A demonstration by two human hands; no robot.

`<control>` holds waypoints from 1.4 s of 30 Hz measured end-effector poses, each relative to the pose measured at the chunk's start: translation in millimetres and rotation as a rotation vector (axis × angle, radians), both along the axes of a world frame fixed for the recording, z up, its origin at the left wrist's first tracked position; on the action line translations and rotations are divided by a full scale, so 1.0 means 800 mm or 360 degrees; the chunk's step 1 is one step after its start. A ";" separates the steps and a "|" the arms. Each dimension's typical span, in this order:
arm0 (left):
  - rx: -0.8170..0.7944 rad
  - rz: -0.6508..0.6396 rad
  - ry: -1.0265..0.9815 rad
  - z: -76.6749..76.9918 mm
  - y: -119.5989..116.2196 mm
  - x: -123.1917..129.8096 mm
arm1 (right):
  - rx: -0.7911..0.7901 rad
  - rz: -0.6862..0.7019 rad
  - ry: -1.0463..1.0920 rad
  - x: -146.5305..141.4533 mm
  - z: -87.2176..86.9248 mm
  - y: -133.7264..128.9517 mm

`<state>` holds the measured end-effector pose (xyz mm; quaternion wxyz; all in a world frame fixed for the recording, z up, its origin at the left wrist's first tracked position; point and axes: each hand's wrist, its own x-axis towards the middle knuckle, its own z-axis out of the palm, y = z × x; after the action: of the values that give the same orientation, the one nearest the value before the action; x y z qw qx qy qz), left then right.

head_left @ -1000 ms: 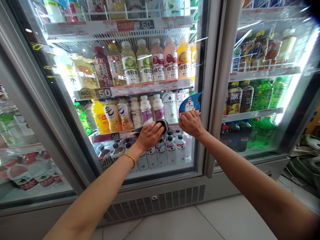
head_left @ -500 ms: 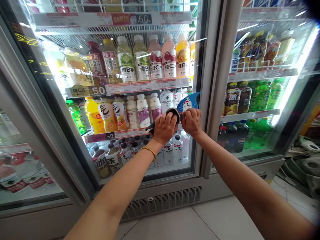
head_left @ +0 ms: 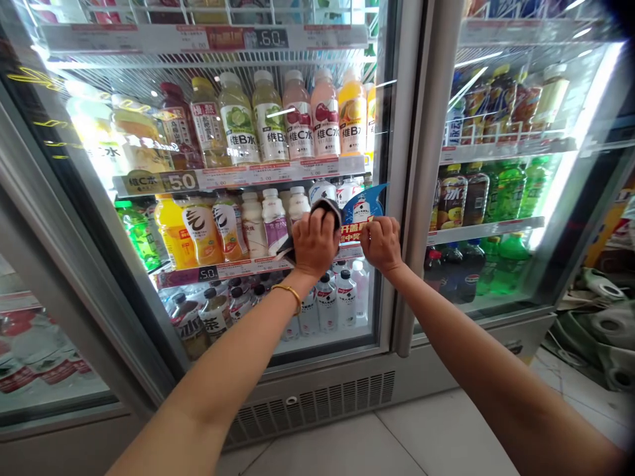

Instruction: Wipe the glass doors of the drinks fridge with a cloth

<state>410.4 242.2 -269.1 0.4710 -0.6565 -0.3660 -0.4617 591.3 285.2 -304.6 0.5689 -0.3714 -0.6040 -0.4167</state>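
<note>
My left hand (head_left: 315,243) is wrapped round a bunched dark cloth (head_left: 328,209) with a grey edge and presses it against the glass door of a drinks fridge. A thin gold bangle (head_left: 289,293) circles that wrist. Just to the right, my right hand (head_left: 381,244) is closed, fingers curled in, at the right edge of a blue sticker (head_left: 364,199) with a white bottle picture and red lettering. Whatever its fingertips may hold is hidden. Behind the glass, several milky bottles (head_left: 274,221) with white caps stand on a shelf.
A grey vertical door frame (head_left: 409,198) runs right of my right hand. Another fridge section with green bottles (head_left: 510,192) lies beyond it. Below the door is a vent grille (head_left: 317,406) above the tiled floor (head_left: 387,443). Folded green material (head_left: 590,330) lies at the right.
My left hand has moved left and slightly down with the cloth, away from my right hand, uncovering the sticker's red lettering. My right hand stays by the sticker. The view has shifted slightly.
</note>
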 end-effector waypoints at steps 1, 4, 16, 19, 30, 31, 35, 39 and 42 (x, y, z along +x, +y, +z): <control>-0.0005 -0.0025 0.0030 0.000 0.004 0.016 | 0.0002 0.0004 0.0008 0.000 -0.001 0.001; -0.0093 -0.0107 0.0178 -0.006 0.011 0.044 | -0.0010 0.0049 0.0036 0.001 -0.003 0.002; -0.0239 -0.0149 0.0668 0.007 -0.010 -0.040 | -0.0084 0.0174 -0.0007 0.006 0.001 -0.005; -0.0181 -0.0071 0.0244 0.023 -0.002 -0.008 | -0.0039 0.0267 0.0077 0.003 0.000 -0.002; -0.0260 -0.0219 0.0221 -0.011 0.008 0.069 | -0.0091 0.0762 0.0539 -0.002 0.010 -0.039; -0.0293 -0.0238 0.0207 -0.014 0.004 0.070 | -0.0118 0.0771 0.0623 -0.005 0.010 -0.045; -0.0497 -0.0427 0.0058 -0.016 -0.013 0.072 | -0.0273 0.0827 0.0848 -0.021 0.001 -0.065; -0.0801 -0.0728 0.0090 -0.007 -0.027 0.059 | -0.0483 0.0889 0.0925 -0.043 -0.012 -0.077; -0.0918 -0.0878 0.0169 0.001 -0.035 0.032 | -0.0601 0.0747 0.0927 -0.066 -0.020 -0.079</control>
<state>436.4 214.3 -268.0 0.1440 -0.8583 -0.2658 -0.4146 538.8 221.7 -320.5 0.7174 -0.4238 -0.5518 -0.0352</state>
